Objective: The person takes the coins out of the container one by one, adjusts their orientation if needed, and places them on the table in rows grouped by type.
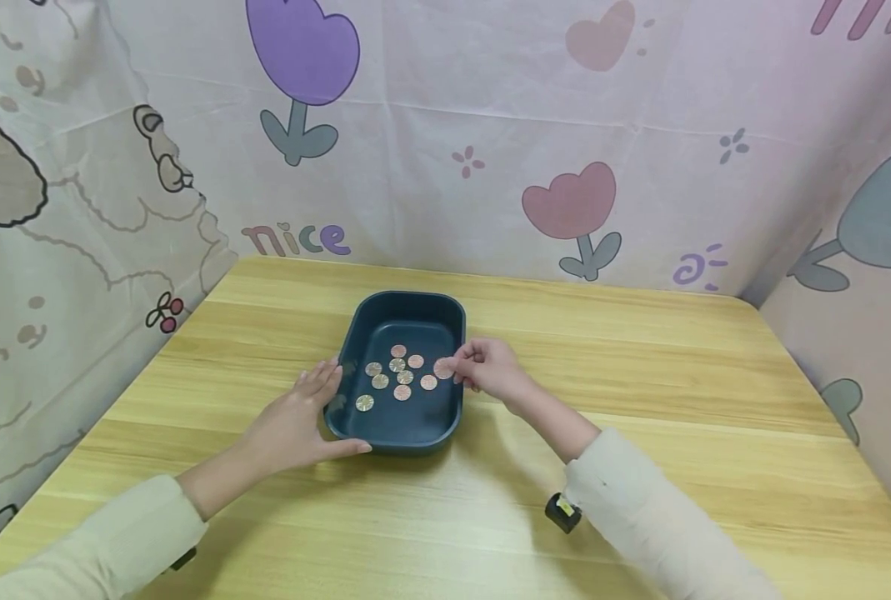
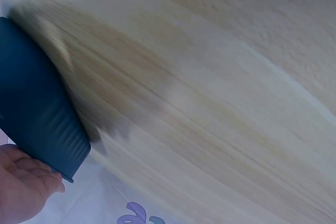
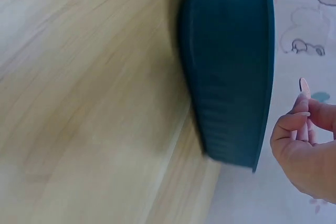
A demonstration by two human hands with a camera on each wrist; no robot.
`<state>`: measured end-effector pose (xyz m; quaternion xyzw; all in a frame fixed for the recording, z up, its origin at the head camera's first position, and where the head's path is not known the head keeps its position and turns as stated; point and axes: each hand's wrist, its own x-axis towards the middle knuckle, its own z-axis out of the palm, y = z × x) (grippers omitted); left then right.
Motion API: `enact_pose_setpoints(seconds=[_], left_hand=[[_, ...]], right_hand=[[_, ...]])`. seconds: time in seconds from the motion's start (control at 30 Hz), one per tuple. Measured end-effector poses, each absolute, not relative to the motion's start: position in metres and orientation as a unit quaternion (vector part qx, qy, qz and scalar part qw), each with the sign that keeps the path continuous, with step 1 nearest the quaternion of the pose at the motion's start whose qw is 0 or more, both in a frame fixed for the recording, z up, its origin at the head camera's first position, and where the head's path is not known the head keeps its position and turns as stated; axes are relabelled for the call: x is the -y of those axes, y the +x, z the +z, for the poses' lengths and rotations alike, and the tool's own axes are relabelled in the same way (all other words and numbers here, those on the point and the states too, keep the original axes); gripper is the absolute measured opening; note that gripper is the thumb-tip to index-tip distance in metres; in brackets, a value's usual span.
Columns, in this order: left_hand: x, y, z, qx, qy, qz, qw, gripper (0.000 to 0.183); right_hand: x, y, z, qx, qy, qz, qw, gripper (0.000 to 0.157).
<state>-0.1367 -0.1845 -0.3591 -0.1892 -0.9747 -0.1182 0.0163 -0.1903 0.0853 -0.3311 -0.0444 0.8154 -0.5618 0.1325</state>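
A dark teal rectangular tray (image 1: pixel 415 431) stands on the table with several copper- and gold-coloured coins (image 1: pixel 402 392) scattered flat on its floor. Over the tray's right rim, my right hand (image 1: pixel 490 367) pinches one coppery coin (image 1: pixel 443 368) between thumb and fingertips. In the right wrist view that coin (image 3: pixel 304 86) shows nearly edge-on, above the rim's level. My left hand (image 1: pixel 295 425) rests against the tray's near left corner, fingers along the left rim and thumb stretched along the front one. The left wrist view shows its fingers (image 2: pixel 31 174) at the rim.
Light wood-grain table (image 1: pixel 640 367) extends around the tray on all sides. Behind it hangs a printed cloth (image 1: pixel 445 100) with flowers and hearts, and more cloth flanks the table. A small black device (image 1: pixel 563 512) sits at my right sleeve.
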Motion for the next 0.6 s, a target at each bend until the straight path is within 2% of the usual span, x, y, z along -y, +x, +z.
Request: enact_pose_setpoints(seconds=[0.6], left_hand=[[0.185, -0.137, -0.359, 0.975, -0.188, -0.117, 0.014, 0.115]], right_hand=[[-0.138, -0.203, -0.362, -0.803, 0.053, -0.577, 0.138, 0.011]])
